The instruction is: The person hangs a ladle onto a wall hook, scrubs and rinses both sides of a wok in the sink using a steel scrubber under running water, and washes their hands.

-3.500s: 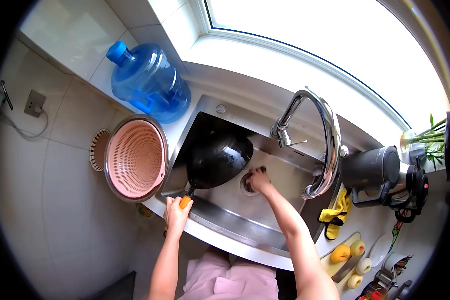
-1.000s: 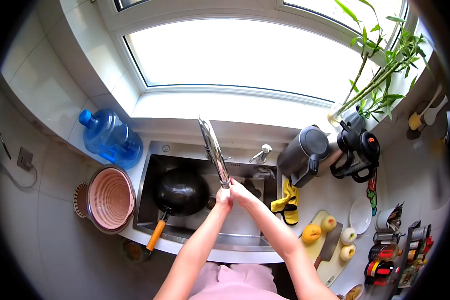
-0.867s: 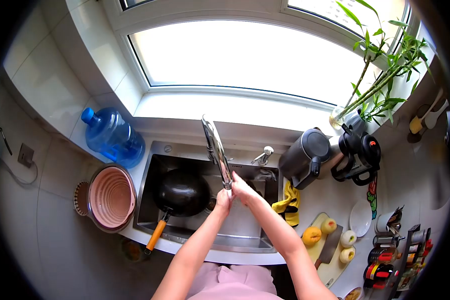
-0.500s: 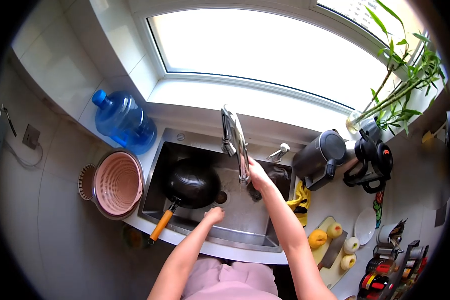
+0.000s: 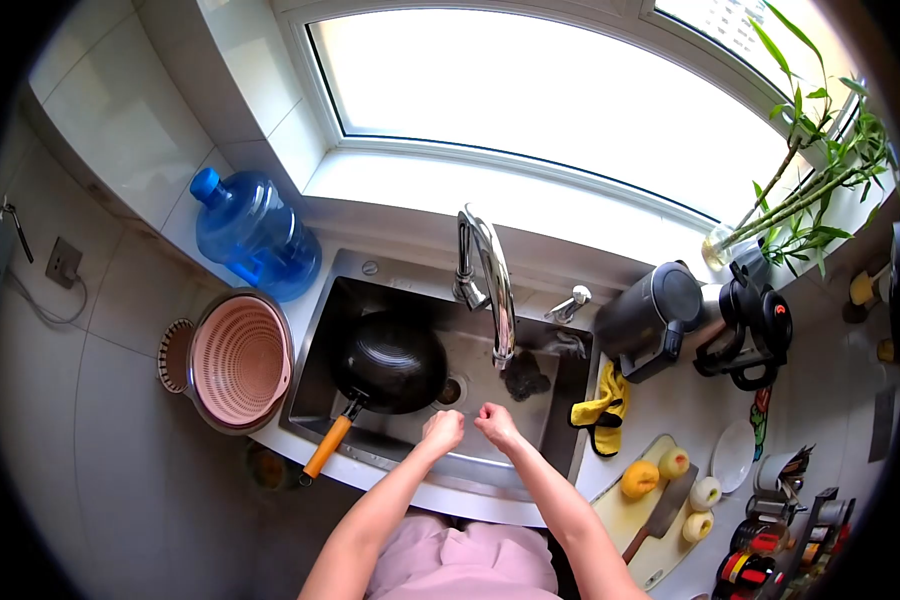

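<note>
Both of my hands are over the front of the steel sink (image 5: 560, 470). My left hand (image 5: 443, 431) is curled into a loose fist near the drain, to the right of the wok's handle. Close beside it, my right hand (image 5: 495, 425) is also curled closed, below the faucet spout. Nothing shows in either hand. A black wok (image 5: 390, 362) lies upside down in the sink's left part, its orange handle resting over the front rim. The chrome faucet (image 5: 503, 310) arches above, with no stream visible. A dark, crumpled scrubber-like clump (image 5: 525, 377) sits at the sink's right.
Left of the sink stand a pink colander (image 5: 235, 360) in a metal bowl and a blue water jug (image 5: 255, 238). On the right are a yellow-black cloth (image 5: 602, 410), a dark kettle (image 5: 650, 318), and a cutting board (image 5: 610, 500) with fruit and a cleaver (image 5: 665, 508).
My right hand has left the faucet and come down toward me, beside my left hand. The left hand has shifted slightly right. Water at the spout no longer shows.
</note>
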### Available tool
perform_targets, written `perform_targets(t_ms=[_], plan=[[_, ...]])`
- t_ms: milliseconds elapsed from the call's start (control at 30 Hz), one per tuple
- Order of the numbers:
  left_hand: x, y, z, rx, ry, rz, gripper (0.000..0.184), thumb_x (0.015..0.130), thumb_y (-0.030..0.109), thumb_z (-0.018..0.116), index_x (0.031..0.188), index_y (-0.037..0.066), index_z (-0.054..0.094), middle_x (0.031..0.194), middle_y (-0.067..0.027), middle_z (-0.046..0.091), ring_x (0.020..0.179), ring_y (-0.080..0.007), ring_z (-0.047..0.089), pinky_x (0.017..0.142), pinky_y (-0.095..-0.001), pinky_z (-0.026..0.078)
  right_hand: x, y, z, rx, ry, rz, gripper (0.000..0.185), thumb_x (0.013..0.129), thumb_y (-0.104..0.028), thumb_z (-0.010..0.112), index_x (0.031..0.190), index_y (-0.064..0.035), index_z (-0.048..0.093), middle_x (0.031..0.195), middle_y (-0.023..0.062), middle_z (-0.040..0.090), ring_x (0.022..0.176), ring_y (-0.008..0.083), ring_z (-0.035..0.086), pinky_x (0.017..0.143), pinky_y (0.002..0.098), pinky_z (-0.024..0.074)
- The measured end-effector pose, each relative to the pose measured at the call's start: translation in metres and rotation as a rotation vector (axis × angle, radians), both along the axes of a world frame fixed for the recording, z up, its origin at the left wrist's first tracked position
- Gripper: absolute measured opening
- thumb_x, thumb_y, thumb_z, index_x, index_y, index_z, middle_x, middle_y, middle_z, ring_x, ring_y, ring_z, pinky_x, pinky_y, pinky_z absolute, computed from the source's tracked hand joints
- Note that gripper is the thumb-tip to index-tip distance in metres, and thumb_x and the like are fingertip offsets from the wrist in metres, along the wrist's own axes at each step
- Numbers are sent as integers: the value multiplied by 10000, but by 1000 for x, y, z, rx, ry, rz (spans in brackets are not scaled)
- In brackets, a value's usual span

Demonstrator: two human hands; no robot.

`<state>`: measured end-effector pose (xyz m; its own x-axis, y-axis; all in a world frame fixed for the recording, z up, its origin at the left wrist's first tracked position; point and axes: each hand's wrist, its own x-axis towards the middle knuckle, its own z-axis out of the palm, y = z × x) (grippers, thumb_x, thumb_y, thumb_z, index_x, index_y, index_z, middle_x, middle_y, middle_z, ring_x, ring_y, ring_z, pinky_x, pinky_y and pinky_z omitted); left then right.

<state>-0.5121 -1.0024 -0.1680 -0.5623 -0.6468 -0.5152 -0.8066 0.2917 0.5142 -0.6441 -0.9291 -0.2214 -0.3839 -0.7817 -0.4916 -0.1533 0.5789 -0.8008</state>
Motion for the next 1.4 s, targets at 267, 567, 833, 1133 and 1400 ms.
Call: perform_targets(t_ms=[267,567,833,1133,1400], plan=[[5,13,-19,164,-413,-273,1004,732,597,636,1473,175,107,1534,-151,16,1405,-374,-5,998,-723,-16,9,29,-9,615,303,713,933,751,-460,651,1467,-123,157,1492,249,134,1373,398,174,1109,433,217],[9,-22,49,218,101,-443,261,844,230,560,970,31,671,896,-178,665,838,-297,641,766,-375,486,-27,8,62,94,-70,904,475,920,-379,507,1304,-100,486,1230,153,563,1146,264,522,993,321,375],[19,12,13,1,-118,-457,523,830,364,615,1268,91,529,1187,-167,593,1226,-319,463,1056,-546,255,-15,45,13,576,620,697,413,860,-320,551,1176,-60,605,1260,163,549,1107,310,566,949,367,430],[-2,24,53,-211,-18,-508,452,854,364,565,1194,65,578,1158,-186,600,1176,-312,503,1026,-510,286,6,52,101,-531,431,-192,345,878,-268,539,1152,-61,574,1050,161,634,941,348,612,867,474,454],[32,63,41,-398,101,-455,366,822,387,604,1043,96,621,1026,-115,628,1049,-280,557,1010,-561,273,34,106,78,-150,613,-29,447,854,-223,568,1276,-105,477,1263,150,520,1167,295,494,952,464,385]])
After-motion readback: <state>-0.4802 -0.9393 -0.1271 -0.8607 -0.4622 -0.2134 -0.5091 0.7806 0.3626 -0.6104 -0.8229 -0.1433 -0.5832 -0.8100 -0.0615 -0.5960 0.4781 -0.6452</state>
